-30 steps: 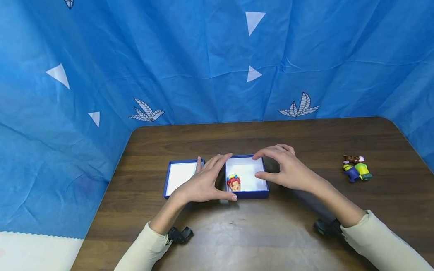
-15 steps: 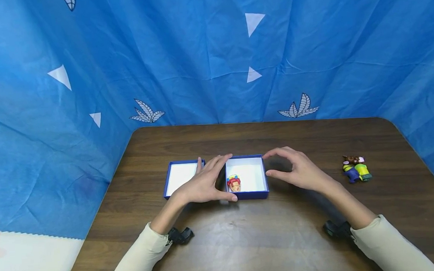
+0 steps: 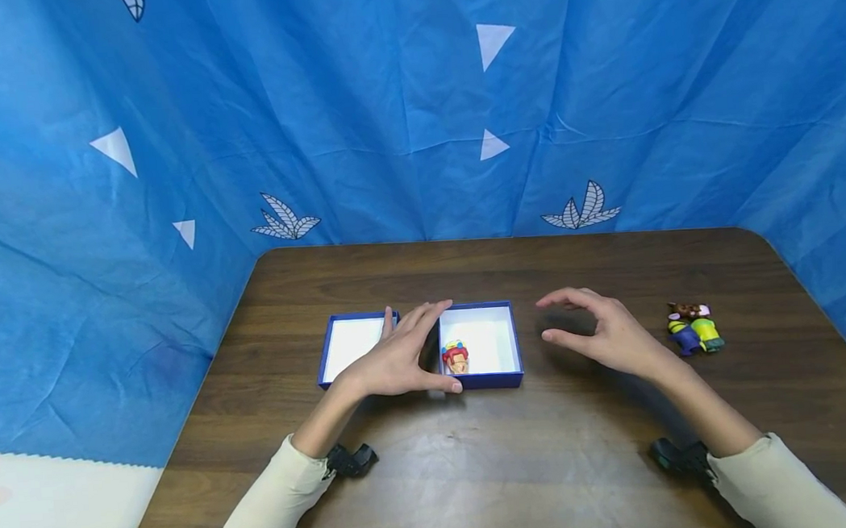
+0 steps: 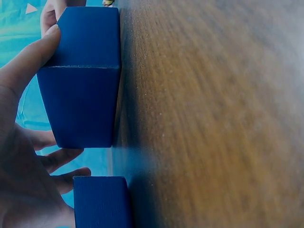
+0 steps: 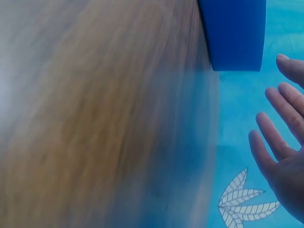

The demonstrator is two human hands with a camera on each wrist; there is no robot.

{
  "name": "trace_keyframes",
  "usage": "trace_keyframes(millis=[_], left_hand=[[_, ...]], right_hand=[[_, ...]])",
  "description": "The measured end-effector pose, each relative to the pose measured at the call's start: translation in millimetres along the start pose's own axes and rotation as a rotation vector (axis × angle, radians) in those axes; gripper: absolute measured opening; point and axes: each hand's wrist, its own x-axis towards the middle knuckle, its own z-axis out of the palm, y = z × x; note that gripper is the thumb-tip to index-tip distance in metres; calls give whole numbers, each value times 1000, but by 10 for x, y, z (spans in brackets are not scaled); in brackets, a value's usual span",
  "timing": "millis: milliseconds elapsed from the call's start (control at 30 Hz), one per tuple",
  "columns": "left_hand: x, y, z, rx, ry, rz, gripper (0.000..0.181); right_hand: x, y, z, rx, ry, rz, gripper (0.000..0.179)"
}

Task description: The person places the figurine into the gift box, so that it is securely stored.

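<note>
A blue box (image 3: 491,380) with a white inside lies open side up at mid-table. In its near left corner rests a small toy figure (image 3: 455,360) in red, yellow and blue. My left hand (image 3: 393,361) holds the box across its left side, thumb at the near wall and fingers by the far left corner. The left wrist view shows the thumb (image 4: 45,45) over the top edge of the blue wall. To the right of the box, my right hand (image 3: 605,329) is in the air, fingers spread from the thumb and holding nothing.
A second shallow blue tray, probably the lid (image 3: 348,345), lies white side up at the left, partly behind my left hand. Several small toy figures (image 3: 694,330) lie together on the table's right. A blue patterned curtain (image 3: 414,111) hangs behind the wooden table (image 3: 523,468).
My right hand has moved right, from over the box's right edge to beyond it. The left hand, the box and the figure inside have stayed where they were.
</note>
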Motion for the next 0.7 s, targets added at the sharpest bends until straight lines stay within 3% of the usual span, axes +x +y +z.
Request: trace_keyframes(millis=[700], left_hand=[[3,-2,1,5,-5,-5,126]], right_hand=[[-302,121,-157,-19,74,133,43]])
